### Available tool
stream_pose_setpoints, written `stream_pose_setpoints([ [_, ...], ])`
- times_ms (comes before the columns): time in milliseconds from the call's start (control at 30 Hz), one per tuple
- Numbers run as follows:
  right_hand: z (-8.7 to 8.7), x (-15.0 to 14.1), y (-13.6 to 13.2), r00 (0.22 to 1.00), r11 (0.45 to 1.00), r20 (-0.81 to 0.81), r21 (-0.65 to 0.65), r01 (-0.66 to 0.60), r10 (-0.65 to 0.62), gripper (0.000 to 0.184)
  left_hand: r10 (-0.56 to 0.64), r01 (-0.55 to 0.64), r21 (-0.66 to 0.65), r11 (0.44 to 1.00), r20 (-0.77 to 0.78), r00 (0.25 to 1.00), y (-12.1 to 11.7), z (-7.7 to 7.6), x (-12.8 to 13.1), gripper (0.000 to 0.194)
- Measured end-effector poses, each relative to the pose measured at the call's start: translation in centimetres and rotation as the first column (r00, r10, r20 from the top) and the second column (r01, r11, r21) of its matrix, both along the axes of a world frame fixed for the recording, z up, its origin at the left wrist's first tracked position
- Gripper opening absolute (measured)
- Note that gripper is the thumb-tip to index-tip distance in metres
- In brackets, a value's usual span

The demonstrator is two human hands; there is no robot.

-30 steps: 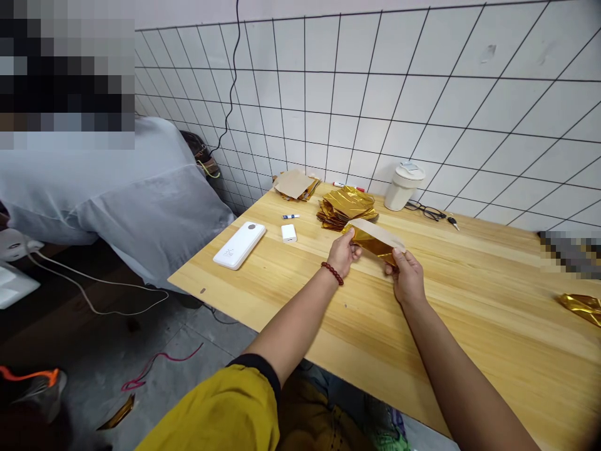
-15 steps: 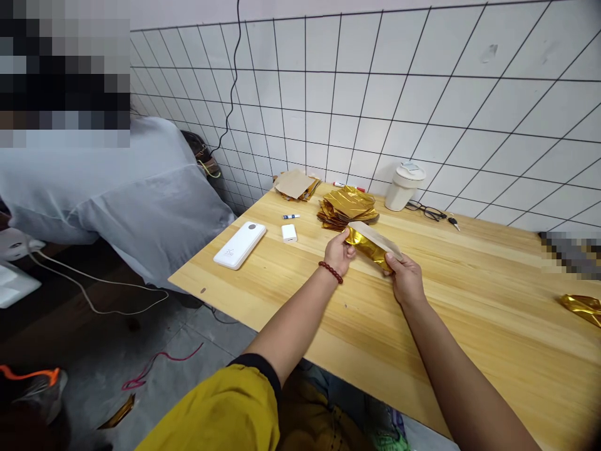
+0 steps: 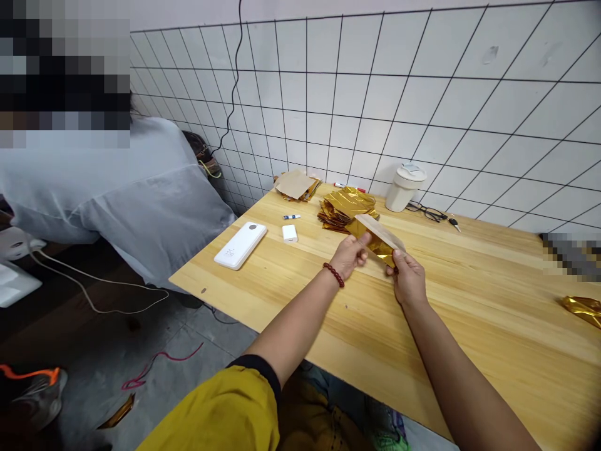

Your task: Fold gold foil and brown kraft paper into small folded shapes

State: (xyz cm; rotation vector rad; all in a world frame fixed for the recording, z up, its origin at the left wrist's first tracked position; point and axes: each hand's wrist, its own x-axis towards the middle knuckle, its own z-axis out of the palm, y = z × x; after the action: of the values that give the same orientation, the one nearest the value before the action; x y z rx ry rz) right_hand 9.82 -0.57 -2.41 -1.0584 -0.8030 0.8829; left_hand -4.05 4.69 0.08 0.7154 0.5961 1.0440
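Above the table, a folded sheet of gold foil paper (image 3: 370, 244) with a dull brown backing is held up at a slant. My right hand (image 3: 409, 279) pinches its right end between thumb and fingers. At the lower left edge, my left hand (image 3: 350, 255) is closed with the thumb against the foil; its fingertips are partly hidden. A red bead bracelet circles the left wrist. Just behind the sheet lies a pile of gold foil papers (image 3: 345, 203). Farther left, another stack of foil papers (image 3: 297, 185) shows a brown side on top.
On the wooden table (image 3: 469, 300) lie a white power bank (image 3: 241, 245), a white charger (image 3: 290, 233), a lidded cup (image 3: 404, 188), glasses (image 3: 427, 212) and a key (image 3: 454, 223). Gold foil (image 3: 585, 308) sits at the right edge. A person in grey (image 3: 141, 194) is at the left.
My left hand has slid from the sheet's far left corner toward the right along its lower edge. The sheet's left end now sticks out past that hand. My right hand stays nearly in place.
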Motion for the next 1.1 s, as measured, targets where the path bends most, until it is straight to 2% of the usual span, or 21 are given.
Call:
stream_pose_setpoints([
  [100,0.3,-0.1,-0.3,0.999,0.999,0.029,-0.005,-0.042,0.042,0.034,0.003,0.011,0.09,0.996,-0.153,0.988,-0.6,-0.4,0.7,0.047],
  [267,0.3,-0.3,-0.5,0.981,0.989,0.127,-0.041,-0.141,0.146,0.034,0.048,-0.036,0.093,0.995,-0.131,0.99,-0.7,-0.6,0.8,0.044],
  [367,0.2,-0.4,-0.5,0.973,0.986,0.163,-0.065,-0.152,0.161,0.038,0.085,-0.085,0.002,0.996,-0.051,0.995,-0.2,-0.4,0.3,0.046],
  [533,0.2,-0.3,-0.4,0.988,0.991,0.09,-0.062,-0.119,0.124,0.038,0.228,-0.199,-0.204,0.959,0.131,0.965,0.6,0.1,-0.4,0.04],
  [833,0.1,-0.1,-0.3,0.994,0.997,0.087,-0.036,-0.063,0.066,0.036,0.242,-0.143,-0.359,0.922,0.247,0.938,0.9,0.3,-0.8,0.029],
  [900,0.0,-0.1,-0.2,0.995,0.998,0.085,-0.03,-0.057,0.06,0.036,0.226,-0.135,-0.338,0.932,0.248,0.942,0.8,0.4,-0.8,0.033],
  [967,0.1,-0.2,-0.2,0.996,0.999,0.077,-0.02,-0.051,0.052,0.036,0.158,-0.096,-0.261,0.961,0.228,0.961,0.5,0.5,-0.6,0.04],
  [1100,0.2,-0.2,-0.3,0.988,0.997,0.131,0.005,-0.083,0.082,0.034,-0.048,0.049,-0.015,0.999,0.022,0.999,-0.4,0.2,0.1,0.048],
])
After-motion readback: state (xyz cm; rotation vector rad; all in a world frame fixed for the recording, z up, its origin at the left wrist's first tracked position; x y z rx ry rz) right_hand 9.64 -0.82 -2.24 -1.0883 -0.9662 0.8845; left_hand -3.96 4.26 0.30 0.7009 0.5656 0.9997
